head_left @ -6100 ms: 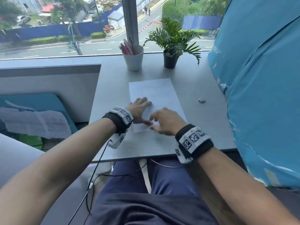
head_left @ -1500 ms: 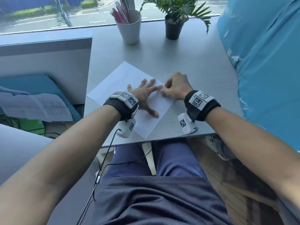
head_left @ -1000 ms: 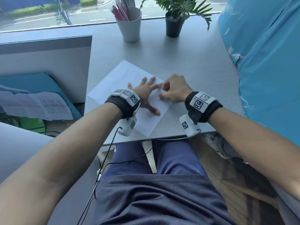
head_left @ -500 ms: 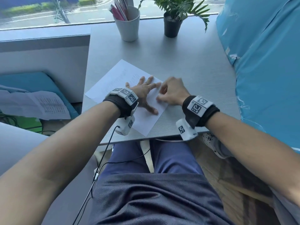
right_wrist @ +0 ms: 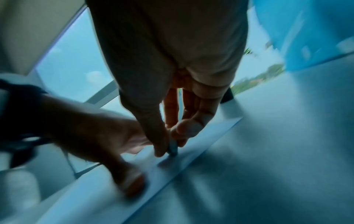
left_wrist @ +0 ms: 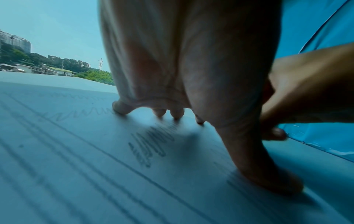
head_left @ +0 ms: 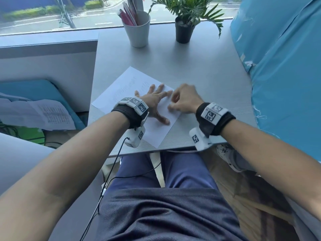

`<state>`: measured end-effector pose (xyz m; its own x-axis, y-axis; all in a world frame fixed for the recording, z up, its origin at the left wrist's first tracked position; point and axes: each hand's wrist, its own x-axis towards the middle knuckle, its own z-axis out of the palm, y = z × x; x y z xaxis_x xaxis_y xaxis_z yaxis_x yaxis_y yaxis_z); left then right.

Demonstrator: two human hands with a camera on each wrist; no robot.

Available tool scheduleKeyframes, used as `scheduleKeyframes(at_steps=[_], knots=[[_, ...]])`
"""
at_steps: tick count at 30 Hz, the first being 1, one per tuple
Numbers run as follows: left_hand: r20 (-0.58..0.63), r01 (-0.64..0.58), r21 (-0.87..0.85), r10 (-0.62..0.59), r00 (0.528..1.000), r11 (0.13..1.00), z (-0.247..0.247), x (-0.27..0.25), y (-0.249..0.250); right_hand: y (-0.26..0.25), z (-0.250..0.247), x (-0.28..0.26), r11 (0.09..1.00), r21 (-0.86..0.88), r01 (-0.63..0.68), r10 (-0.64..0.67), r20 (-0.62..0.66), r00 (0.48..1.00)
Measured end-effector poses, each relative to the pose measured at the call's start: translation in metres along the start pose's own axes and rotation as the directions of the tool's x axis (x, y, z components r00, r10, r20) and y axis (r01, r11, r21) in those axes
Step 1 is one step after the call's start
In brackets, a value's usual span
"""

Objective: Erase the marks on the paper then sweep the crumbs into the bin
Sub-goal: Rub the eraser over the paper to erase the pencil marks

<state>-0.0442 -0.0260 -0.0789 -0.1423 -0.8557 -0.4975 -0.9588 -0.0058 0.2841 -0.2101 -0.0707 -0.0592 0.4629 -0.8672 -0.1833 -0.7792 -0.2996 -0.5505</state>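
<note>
A white sheet of paper (head_left: 128, 87) lies skewed on the grey desk (head_left: 199, 66), with faint pencil scribbles (left_wrist: 151, 145) on it. My left hand (head_left: 154, 101) lies flat on the sheet, fingers spread, pressing it down. My right hand (head_left: 182, 101) is beside it at the sheet's right edge. In the right wrist view its thumb and fingers pinch a small eraser (right_wrist: 172, 147) whose tip touches the paper (right_wrist: 191, 151). The hand is blurred. No bin shows in any view.
A white cup of pens (head_left: 137, 28) and a small potted plant (head_left: 184, 30) stand at the back of the desk by the window. A blue covered wall (head_left: 286, 84) runs along the right. Printed papers (head_left: 43, 113) lie on a blue surface at the left, below the desk.
The sheet has been turned askew since six seconds ago. Over the last second my right hand shifted slightly along the paper's right edge with the eraser; the left hand stayed pressing.
</note>
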Motion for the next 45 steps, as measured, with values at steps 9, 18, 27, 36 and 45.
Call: scheduleKeyframes(at_steps=[9, 18, 27, 36, 45], knots=[[-0.009, 0.004, 0.002, -0.004, 1.000, 1.000, 0.001, 0.000, 0.000, 0.000, 0.000, -0.001, 1.000, 0.005, 0.028, -0.028, 0.081, 0.996], [-0.011, -0.070, 0.052, 0.071, 0.997, 0.996, -0.002, -0.010, -0.007, 0.014, -0.015, 0.016, 0.993, 0.019, -0.118, 0.119, -0.060, 0.991], [0.066, -0.087, 0.109, 0.080, 0.995, 0.990, 0.007, -0.013, -0.020, -0.009, 0.017, -0.017, 0.999, 0.028, 0.040, -0.041, 0.041, 0.998], [0.054, -0.087, 0.097, 0.082, 0.995, 0.992, 0.007, -0.015, -0.018, -0.007, 0.014, -0.015, 0.999, 0.040, 0.028, -0.031, 0.074, 0.997], [0.049, -0.096, 0.089, 0.092, 0.995, 0.991, 0.008, -0.015, -0.018, 0.002, 0.003, -0.010, 0.995, 0.093, -0.021, 0.021, 0.001, 1.000]])
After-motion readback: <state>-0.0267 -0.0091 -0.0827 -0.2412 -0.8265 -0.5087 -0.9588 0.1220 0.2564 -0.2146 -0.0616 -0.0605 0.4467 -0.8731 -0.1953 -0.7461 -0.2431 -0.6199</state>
